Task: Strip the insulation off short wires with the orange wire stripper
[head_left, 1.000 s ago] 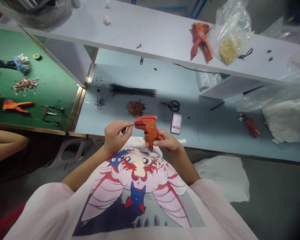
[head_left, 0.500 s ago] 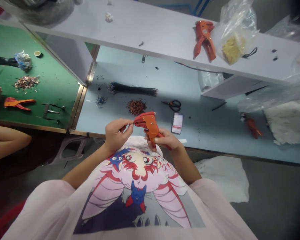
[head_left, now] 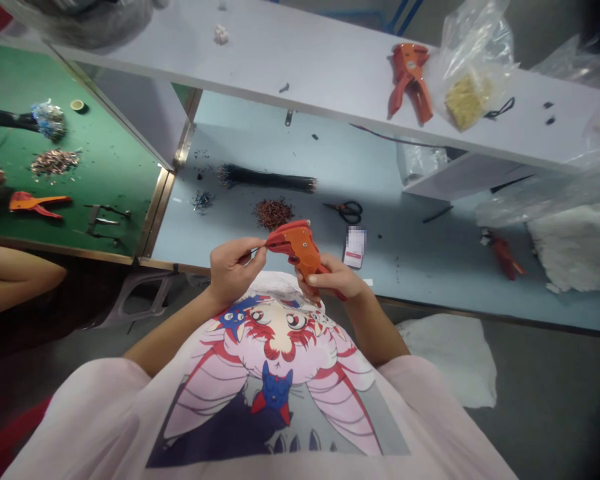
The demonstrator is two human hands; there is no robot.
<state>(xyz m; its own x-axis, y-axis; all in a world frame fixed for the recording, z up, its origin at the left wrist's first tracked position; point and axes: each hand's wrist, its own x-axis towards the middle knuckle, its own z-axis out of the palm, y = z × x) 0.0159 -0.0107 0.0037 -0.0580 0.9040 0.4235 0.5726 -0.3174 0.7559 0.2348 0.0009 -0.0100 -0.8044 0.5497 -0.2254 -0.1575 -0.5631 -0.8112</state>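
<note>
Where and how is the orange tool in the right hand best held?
Probably by the handles of the orange tool, from the right: its head points left, at the black wire in the left hand, while the handles slope away to the right. The right hand grips there, leaving the head uncovered.

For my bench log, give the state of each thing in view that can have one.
Left hand: pinching thin dark wire
Right hand: gripping orange-red pistol-shaped tool
Its jaws: too small to tell
Orange-red plier-like tool on white shelf: handles spread
Orange-red tool on green table: handles spread
Black-handled metal scissors: apparently closed
Rectangular phone: screen lit
Black wire bundle: lying flat
Reddish-brown cuttings: loosely heaped
</note>
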